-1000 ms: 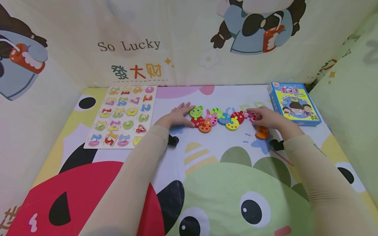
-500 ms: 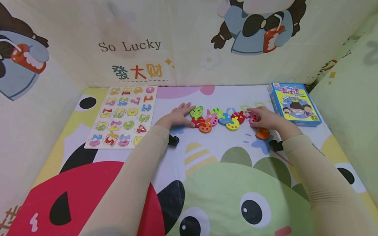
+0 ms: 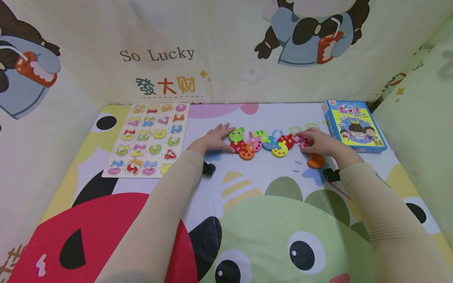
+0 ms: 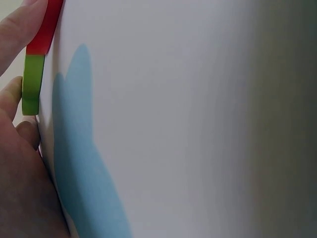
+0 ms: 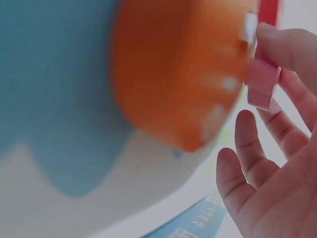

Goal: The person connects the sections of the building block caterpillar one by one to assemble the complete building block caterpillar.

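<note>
A caterpillar puzzle of linked, numbered pieces lies across the table, starting at the left with a smiling green head piece [image 3: 236, 134]. My left hand [image 3: 213, 140] rests beside that end with fingers spread, its thumb against the red piece [image 4: 45, 29] and a finger on the green edge [image 4: 32, 84]. At the far end my right hand [image 3: 320, 142] pinches a pink piece [image 5: 262, 79] between thumb and fingers, just right of a red striped piece [image 3: 286, 141]. An orange piece [image 3: 315, 160] marked 10 lies loose below the right hand.
A white number board [image 3: 148, 139] with colourful numerals lies at the left. At the back right stands a blue and yellow box [image 3: 355, 125]. Printed cloth [image 3: 226, 47] hangs behind the patterned tabletop [image 3: 276, 177].
My right hand has edged slightly left with the pink piece, closer to the red striped one. The left hand stays in place. The head view has shifted a little.
</note>
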A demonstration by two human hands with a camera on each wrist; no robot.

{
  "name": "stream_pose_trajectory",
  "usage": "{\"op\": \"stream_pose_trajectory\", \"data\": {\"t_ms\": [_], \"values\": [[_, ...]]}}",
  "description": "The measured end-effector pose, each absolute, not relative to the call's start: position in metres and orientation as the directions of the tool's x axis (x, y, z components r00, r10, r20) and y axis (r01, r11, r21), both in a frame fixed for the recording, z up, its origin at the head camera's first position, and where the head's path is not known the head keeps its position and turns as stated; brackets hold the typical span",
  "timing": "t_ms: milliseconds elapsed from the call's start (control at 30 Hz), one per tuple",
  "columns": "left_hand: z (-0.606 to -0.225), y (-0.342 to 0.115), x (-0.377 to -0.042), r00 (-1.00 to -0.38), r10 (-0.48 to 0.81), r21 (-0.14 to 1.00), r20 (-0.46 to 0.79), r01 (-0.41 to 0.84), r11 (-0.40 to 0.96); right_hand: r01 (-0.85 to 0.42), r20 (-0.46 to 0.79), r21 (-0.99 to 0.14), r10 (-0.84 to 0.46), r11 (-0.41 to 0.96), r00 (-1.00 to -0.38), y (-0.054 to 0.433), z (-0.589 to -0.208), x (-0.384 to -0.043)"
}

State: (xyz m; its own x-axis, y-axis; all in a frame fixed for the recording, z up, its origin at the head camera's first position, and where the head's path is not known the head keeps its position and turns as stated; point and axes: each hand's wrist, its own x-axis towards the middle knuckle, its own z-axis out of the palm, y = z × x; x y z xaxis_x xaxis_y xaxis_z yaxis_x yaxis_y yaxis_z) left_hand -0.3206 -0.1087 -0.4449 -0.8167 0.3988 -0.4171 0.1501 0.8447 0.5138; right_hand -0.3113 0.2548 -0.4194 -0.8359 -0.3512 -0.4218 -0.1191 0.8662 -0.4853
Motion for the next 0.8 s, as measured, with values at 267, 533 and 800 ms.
{"op": "stream_pose_trajectory", "data": {"t_ms": [267,533,800], "values": [[-0.444,-0.109,-0.319,-0.82,0.394,0.519,-0.415,0.143,0.843,-0.155,-0.367,-0.48,-0.358,0.864,-0.859,0.246,-0.413,-0.319],[-0.443,-0.11,-0.318,-0.817,0.396,0.523,-0.419,0.14,0.841,-0.191,-0.363,-0.464,-0.383,0.865,-0.849,0.231,-0.413,-0.327],[-0.444,-0.109,-0.32,-0.818,0.396,0.523,-0.418,0.14,0.841,-0.184,-0.404,-0.49,-0.408,0.852,-0.819,0.232,-0.41,-0.331]]}}
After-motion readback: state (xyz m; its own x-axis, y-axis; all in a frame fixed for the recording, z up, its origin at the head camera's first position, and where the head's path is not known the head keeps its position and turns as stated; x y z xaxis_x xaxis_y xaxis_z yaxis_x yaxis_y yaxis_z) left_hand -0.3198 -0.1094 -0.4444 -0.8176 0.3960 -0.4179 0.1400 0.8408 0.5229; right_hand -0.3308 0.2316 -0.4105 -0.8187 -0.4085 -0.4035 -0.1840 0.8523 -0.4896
